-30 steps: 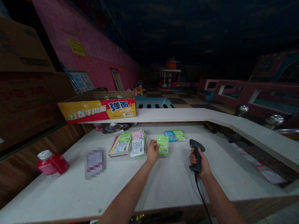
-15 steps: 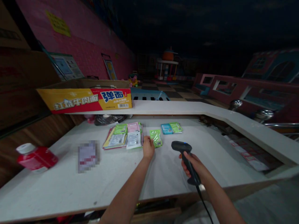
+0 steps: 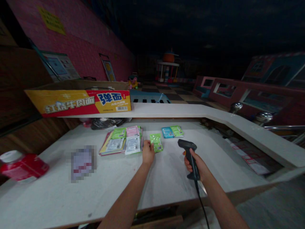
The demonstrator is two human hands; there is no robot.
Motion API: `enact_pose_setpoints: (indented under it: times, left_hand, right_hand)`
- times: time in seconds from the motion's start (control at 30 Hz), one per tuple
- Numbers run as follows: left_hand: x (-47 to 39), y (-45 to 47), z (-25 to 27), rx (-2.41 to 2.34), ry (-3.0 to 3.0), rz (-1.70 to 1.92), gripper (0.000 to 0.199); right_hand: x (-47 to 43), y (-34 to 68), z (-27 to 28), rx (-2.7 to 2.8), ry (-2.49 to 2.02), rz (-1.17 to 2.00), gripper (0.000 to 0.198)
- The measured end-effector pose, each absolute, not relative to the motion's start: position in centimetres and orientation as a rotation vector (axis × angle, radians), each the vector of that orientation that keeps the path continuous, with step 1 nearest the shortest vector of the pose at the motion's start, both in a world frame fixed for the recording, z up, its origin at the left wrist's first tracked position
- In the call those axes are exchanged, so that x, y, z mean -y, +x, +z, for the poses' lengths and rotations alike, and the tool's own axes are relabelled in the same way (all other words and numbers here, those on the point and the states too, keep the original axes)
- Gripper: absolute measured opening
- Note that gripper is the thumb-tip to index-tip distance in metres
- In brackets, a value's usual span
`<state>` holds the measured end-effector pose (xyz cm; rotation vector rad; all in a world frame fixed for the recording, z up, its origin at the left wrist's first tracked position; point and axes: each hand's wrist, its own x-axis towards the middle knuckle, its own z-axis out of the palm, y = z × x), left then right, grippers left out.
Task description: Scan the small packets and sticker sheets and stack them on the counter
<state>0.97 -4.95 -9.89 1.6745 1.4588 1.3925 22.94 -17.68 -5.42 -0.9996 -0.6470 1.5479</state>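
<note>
My right hand (image 3: 195, 163) is wrapped round the handle of a black corded barcode scanner (image 3: 188, 149), held above the white counter with its head toward the left. My left hand (image 3: 148, 153) has its fingers closed at the left edge of a shiny green packet (image 3: 156, 142) lying on the counter. To the left of that hand lies a stack of flat packets (image 3: 113, 143) in green, pink, white and yellow. Beyond the green packet, a blue packet (image 3: 167, 132) and another green packet (image 3: 177, 130) lie side by side.
A red bottle with a white cap (image 3: 26, 167) lies at the left, near a blurred-out flat item (image 3: 82, 163). A red and yellow cardboard box (image 3: 88, 101) stands on the raised ledge (image 3: 166, 109). The scanner's cord (image 3: 202, 203) hangs over the front edge.
The view has shifted slightly, so the counter things appear farther left. The scanner has turned a little in my right hand, and its small blue light no longer shows. My left hand stays at the green packet.
</note>
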Motion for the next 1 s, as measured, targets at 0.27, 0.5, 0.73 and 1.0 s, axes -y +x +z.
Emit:
enact_pose_setpoints:
  times: [0.27,0.5,0.73,1.0]
  left_hand:
    - [4.7,0.5,-10.5,-1.289,1.521,1.429,0.024]
    - [3.2,1.6,-10.1,-1.028,1.074,1.454,0.045]
    - [-2.0,7.4,-8.2,-1.328,1.04,1.316,0.024]
    - [-5.9,10.3,-8.7,-1.685,1.307,1.195,0.013]
  right_hand:
    - [13.9,26.0,-8.9,0.44,-0.573,1.559,0.036]
    - [13.3,26.5,-9.5,0.332,-0.502,1.643,0.033]
    - [13.1,26.8,-9.6,0.27,-0.443,1.676,0.032]
    - [12.5,26.8,-10.5,0.196,-0.361,1.709,0.031]
